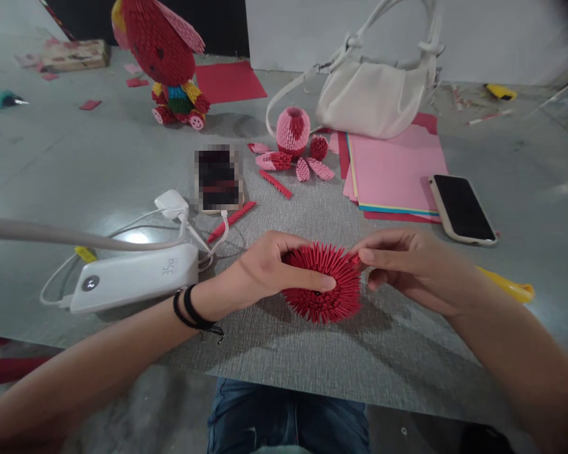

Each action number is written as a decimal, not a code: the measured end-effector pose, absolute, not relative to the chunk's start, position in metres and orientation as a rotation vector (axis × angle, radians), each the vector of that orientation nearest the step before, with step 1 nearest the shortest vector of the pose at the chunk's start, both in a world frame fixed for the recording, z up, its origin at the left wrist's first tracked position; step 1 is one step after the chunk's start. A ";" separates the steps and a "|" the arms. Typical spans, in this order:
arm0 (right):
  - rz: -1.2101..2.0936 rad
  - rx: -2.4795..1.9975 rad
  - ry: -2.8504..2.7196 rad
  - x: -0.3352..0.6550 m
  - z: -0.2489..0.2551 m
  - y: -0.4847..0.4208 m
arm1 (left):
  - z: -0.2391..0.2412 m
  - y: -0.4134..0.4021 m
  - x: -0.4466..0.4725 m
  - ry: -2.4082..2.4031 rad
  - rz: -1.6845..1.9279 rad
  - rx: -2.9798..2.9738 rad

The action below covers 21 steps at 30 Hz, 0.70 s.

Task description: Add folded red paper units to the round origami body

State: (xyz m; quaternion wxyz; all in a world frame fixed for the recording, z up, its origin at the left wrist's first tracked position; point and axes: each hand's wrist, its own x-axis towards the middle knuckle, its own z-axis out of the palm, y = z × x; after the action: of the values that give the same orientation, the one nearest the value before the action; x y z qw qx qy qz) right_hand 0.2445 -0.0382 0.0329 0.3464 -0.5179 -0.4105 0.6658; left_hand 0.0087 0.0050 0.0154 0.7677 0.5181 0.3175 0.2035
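A round, spiky ball of folded red paper pieces [319, 309] is held just above the near part of the table. My left hand [269, 265] grips it from the left, with the thumb pressed over its top near the centre. At its upper right edge, my right hand [402, 265] pinches a small red folded paper piece [354, 259] between thumb and forefinger. That piece touches the ball or lies right against it; I cannot tell which. The fingers of my left hand beneath the ball are hidden.
Beyond the ball stand pink and red folded-paper parts [293, 133] and a large red paper figure [163, 57]. A white power bank [135, 277] with cables lies left. Stacked coloured paper [397, 167], a phone [464, 208], a white handbag [373, 94] and a yellow tool [506, 284] are right.
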 end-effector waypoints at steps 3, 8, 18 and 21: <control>1.723 -1.361 -1.098 0.245 0.034 -0.038 | 0.016 0.005 0.009 0.683 0.441 1.149; 1.729 -1.340 -1.127 0.245 0.032 -0.038 | 0.013 0.007 0.008 0.707 0.419 1.204; 1.441 -1.449 -1.275 0.235 0.031 -0.045 | 0.012 0.006 0.009 0.852 0.400 1.272; 1.387 -1.485 -1.331 0.232 0.030 -0.048 | 0.012 0.005 0.010 0.868 0.412 1.291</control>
State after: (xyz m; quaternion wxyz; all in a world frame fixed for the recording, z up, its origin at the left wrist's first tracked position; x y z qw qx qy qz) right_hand 0.2320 -0.0483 0.0296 0.3489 -0.5729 -0.5135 0.5351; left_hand 0.0096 0.0049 0.0119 0.6933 0.5781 0.3887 0.1843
